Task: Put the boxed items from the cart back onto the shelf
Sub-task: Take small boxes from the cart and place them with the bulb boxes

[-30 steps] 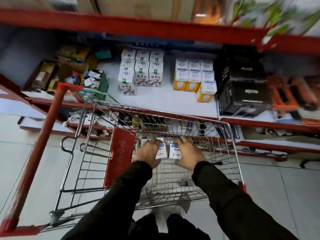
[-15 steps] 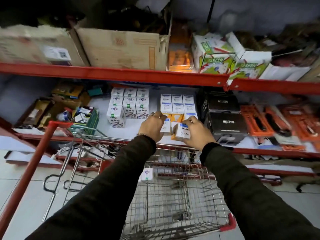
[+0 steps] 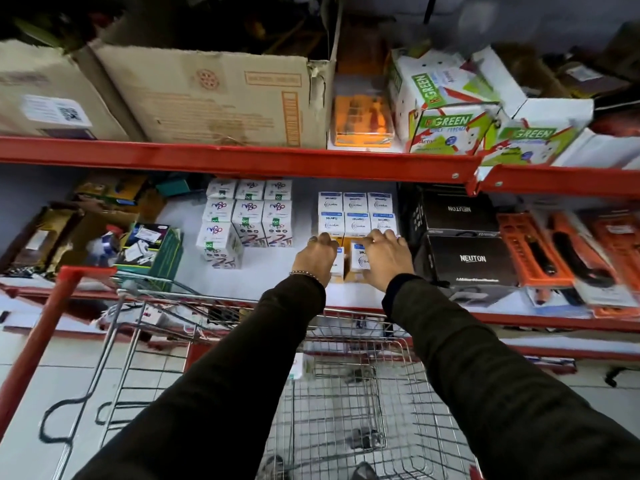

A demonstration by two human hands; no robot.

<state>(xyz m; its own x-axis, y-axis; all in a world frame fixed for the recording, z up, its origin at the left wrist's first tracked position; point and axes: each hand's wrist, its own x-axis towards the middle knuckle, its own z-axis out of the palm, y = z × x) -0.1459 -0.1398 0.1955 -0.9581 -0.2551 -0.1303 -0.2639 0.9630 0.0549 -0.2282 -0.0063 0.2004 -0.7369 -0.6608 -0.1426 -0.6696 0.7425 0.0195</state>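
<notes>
Now both hands set boxes down on the shelf (image 3: 270,271), left hand (image 3: 317,258) and right hand (image 3: 386,259) each with fingers closed round a small white box (image 3: 358,259), release comes next, then back to the cart (image 3: 346,393).

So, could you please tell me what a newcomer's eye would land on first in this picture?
Probably the two hands, the left hand and right hand, each on a small white and orange box, the left box and right box, at the front of the matching stack on the middle shelf. Next, the red shelf beam overhead carrying a large cardboard carton, and the wire cart below the arms.
</notes>
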